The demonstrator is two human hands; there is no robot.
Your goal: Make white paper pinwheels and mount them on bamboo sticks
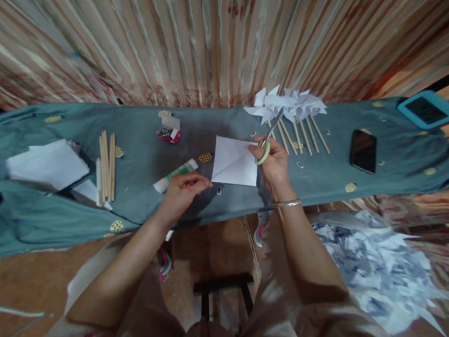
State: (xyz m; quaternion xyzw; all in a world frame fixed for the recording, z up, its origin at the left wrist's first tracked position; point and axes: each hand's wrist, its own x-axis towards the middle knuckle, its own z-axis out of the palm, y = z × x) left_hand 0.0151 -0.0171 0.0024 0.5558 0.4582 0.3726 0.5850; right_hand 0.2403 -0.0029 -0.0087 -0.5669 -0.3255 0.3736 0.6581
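Note:
A square white sheet of paper (232, 164), with faint diagonal crease lines, lies on the cloth in front of me. My right hand (274, 160) is closed on scissors (264, 150) with pale green handles. Their blades point up and away, over the sticks of the paper pinwheels (288, 105). The right fingers and thumb overlap the paper's right side. Beside the lower left corner of the sheet is my left hand (183, 191), thumb and fingertips drawn together; whether something small is between them cannot be made out. A green-and-white tube (177, 175) lies just behind that hand.
Leftward lie wooden sticks (107, 166) and stacked white paper (48, 163). A small red box (169, 132) of metal pieces stands open. Rightward are a phone (363, 151) and a blue-framed tablet (428, 110). Paper scraps (381, 266) heap below the table; a curtain (204, 41) hangs behind.

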